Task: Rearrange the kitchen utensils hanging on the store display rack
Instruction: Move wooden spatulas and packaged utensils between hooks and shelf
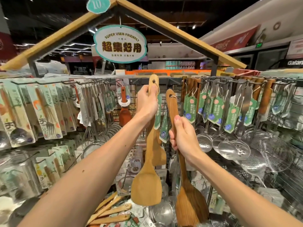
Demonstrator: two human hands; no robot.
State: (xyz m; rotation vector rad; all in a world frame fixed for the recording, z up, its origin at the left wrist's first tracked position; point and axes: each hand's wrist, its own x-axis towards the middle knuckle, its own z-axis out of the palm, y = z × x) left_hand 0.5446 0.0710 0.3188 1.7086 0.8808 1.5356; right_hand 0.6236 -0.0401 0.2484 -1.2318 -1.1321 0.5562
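**Two wooden spatulas held up at a store utensil rack**

We see a pale bamboo spatula with a broad flat blade (146, 185) hanging straight down at the centre of the display. The left hand (147, 102) grips the top of its handle, fingers curled round it and thumb pressed near the hanging hole, right at the black metal rack rail (139, 80). We cannot tell whether the hole is on a hook or only near one. A second pale blade (159, 154) shows just behind it.

Just beside it on the right, the right hand (183, 138) is closed round the mid-handle of a darker, strongly grained wooden spatula (191, 208). Its looped end is below the rail and free of any hook. Green paper tags on strings (158, 110) dangle between the two handles.

The risks, as we judge them:
- **Tangled tags:** the strings could catch on each other or on a neighbouring hook as either spatula moves.
- **A dropped spatula:** if the left hand lets go before the hole is seated, the pale spatula would fall onto the loose wooden utensils (113, 213) piled below.
- **A knock to the side:** the dark spatula's long blade, swung right, could strike the shiny steel skimmers (205, 143) hanging close by and set them swaying or unhook them.

Carded forks and spoons (47, 112) hang well apart to the left.
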